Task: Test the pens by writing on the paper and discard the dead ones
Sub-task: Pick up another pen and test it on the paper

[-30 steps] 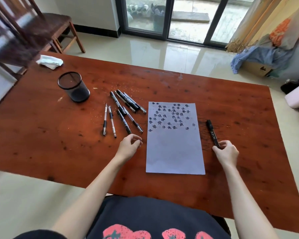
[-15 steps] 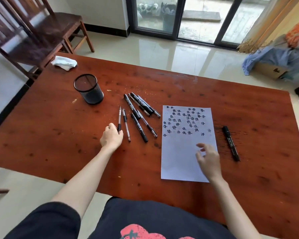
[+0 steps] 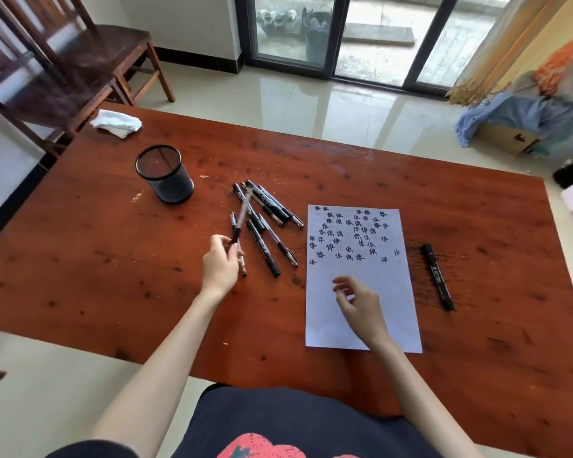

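Note:
A white sheet of paper [image 3: 361, 309] lies on the red-brown table [image 3: 96, 276], its upper half covered with black handwritten marks. Left of it lie several black and clear pens [image 3: 268, 226] in a loose group. My left hand [image 3: 219, 264] pinches a thin clear pen [image 3: 242, 216] by its black end, lifted off the table and blurred, pointing away from me. My right hand [image 3: 361, 304] hovers over the paper's blank lower half, fingers apart and holding nothing. A black marker [image 3: 438, 277] lies alone to the right of the paper.
A black mesh pen cup [image 3: 164, 174] stands at the back left of the table. A crumpled white cloth [image 3: 117, 122] lies at the far left corner. Wooden chairs [image 3: 80, 54] stand beyond that corner. A glass sliding door is behind.
My right hand let go of the black marker and came left over the paper. My left hand moved to the leftmost pens and lifted a thin clear pen off the table.

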`<state>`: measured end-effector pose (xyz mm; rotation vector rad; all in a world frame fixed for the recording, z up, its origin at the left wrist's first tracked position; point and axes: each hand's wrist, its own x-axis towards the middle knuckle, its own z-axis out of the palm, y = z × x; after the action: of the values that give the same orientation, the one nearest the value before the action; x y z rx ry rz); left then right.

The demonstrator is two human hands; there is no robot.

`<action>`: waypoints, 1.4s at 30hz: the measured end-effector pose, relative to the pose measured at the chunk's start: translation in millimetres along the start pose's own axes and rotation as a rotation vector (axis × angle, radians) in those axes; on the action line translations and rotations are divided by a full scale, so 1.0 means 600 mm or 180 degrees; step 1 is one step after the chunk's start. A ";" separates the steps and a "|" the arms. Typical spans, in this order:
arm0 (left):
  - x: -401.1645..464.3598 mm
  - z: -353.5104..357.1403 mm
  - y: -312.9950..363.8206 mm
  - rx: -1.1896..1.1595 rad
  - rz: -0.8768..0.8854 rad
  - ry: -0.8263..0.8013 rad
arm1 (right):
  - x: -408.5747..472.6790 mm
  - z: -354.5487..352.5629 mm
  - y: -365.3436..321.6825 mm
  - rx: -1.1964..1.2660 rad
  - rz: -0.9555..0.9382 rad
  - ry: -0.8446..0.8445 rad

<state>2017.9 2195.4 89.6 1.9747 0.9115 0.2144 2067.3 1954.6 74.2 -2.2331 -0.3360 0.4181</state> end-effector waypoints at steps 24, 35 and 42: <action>-0.171 0.104 0.122 0.1515 0.2102 -0.1991 | -0.019 -0.085 -0.077 0.5442 0.1070 0.0321; -0.157 0.076 0.141 0.0225 0.1298 -0.2867 | -0.027 -0.097 -0.114 0.5197 0.0825 -0.0035; -0.124 0.033 0.106 -0.0223 0.0338 -0.3179 | -0.005 -0.174 -0.079 0.5286 0.0129 0.0618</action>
<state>2007.6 2112.7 144.4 1.7316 0.1402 -0.6292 2101.7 1912.3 174.9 -0.6313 0.1720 0.2872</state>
